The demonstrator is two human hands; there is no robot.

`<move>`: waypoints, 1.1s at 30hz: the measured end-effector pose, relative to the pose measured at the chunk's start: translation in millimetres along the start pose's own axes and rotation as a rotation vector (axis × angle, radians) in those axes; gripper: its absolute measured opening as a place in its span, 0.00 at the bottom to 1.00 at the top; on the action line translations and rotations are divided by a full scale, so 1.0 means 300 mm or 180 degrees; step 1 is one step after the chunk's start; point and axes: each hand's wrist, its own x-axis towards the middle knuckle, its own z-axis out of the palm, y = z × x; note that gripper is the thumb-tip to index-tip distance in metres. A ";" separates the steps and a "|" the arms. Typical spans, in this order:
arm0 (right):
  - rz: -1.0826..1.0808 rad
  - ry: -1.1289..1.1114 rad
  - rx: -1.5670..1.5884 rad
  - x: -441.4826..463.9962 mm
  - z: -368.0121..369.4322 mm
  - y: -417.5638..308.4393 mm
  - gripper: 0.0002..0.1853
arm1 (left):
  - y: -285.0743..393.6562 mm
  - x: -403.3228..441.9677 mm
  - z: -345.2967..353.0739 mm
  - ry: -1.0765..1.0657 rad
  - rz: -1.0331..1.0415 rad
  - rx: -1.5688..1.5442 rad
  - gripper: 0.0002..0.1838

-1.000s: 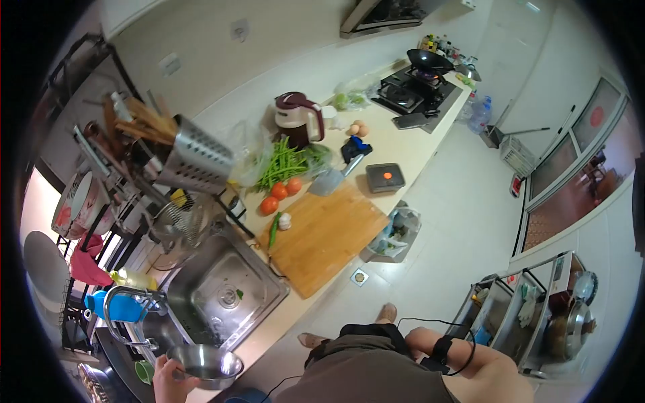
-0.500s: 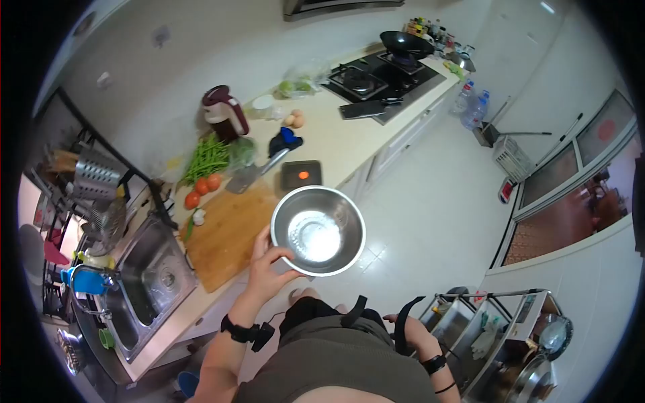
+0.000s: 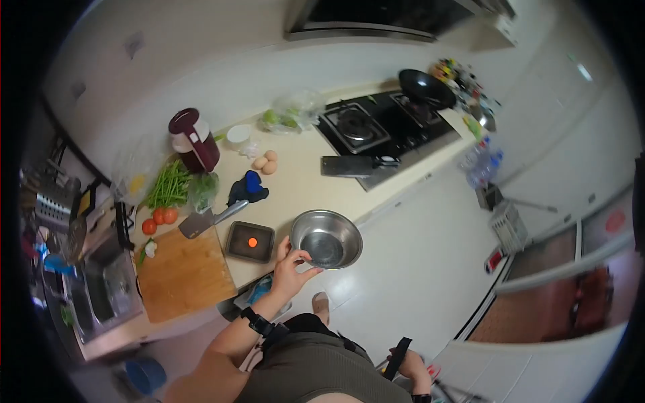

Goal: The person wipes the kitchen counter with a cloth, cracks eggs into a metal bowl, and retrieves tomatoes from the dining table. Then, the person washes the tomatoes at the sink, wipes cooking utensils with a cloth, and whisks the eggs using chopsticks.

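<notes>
My left hand (image 3: 291,277) grips a stainless steel bowl (image 3: 327,240) by its near left rim, thumb and fingers pinching the edge. The bowl is tilted with its inside facing me, and I see nothing in it. It hangs over the floor just off the counter's front edge, right of a dark kitchen scale (image 3: 250,250) with an orange spot. My right hand (image 3: 412,367) is low at my side, loosely open; a black strap (image 3: 398,359) crosses in front and partly hides its fingers.
The counter (image 3: 295,195) carries a cutting board (image 3: 185,275), cleaver (image 3: 199,224), tomatoes (image 3: 159,216), green stalks (image 3: 168,185), eggs (image 3: 266,162), a maroon kettle (image 3: 194,142) and a black knife (image 3: 347,166). Beyond are the stove (image 3: 376,127) and wok (image 3: 426,88). The sink (image 3: 111,295) is left.
My view has turned and moved along the counter toward the stove. The bowl, still in my left hand, is tilted more and now beside the scale. My right hand has stayed at my side.
</notes>
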 end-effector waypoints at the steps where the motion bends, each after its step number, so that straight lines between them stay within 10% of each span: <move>1: 0.0111 -0.0019 0.0532 0.077 -0.046 0.022 0.17 | -0.010 0.042 0.013 0.0093 0.0001 0.0185 0.19; 9: -0.1271 -0.0195 -0.1238 0.725 -0.485 -0.360 0.11 | -0.116 0.240 0.040 0.0984 0.0079 0.0607 0.19; 15: -0.2794 -0.0337 -0.1807 1.095 -0.724 -1.078 0.11 | -0.138 0.275 0.088 0.1019 -0.0410 0.0851 0.23; 20: -0.3671 -0.0870 -0.0825 1.456 -0.622 -1.546 0.19 | -0.054 0.330 0.135 0.1536 -0.1239 -0.0124 0.40; 33: -0.4160 -0.0768 -0.1031 1.952 -0.196 -1.932 0.24 | -0.085 0.448 0.166 0.2508 -0.2045 0.0299 0.30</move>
